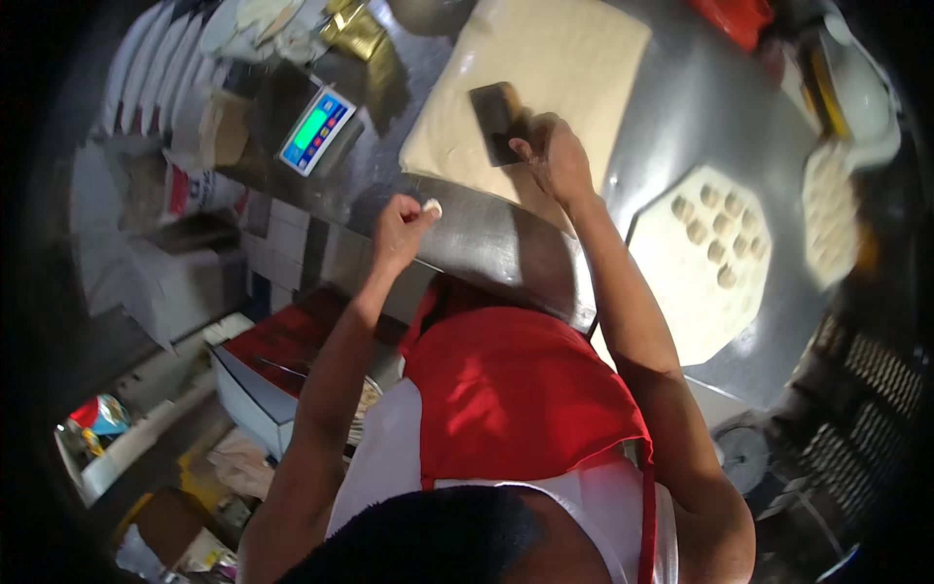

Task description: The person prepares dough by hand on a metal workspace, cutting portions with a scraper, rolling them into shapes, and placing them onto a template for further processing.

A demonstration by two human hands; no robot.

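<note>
A large pale slab of dough (545,58) lies on the steel worktop. My right hand (559,161) grips a dough scraper (493,122), a dark flat blade with a brownish handle edge, held over the near part of the slab. Whether the blade touches the dough I cannot tell. Near the table's front edge, left of the slab, my left hand (398,234) pinches a small piece of dough (432,207) between thumb and fingers. On the right, a pale many-sided board (696,311) carries several small round dough pieces (721,225).
A digital scale (317,129) with a green lit display stands left of the slab. Behind it are a gold packet (353,31) and a pale bowl (222,34). A second board of dough pieces (831,214) lies at the far right, near a white container (871,107).
</note>
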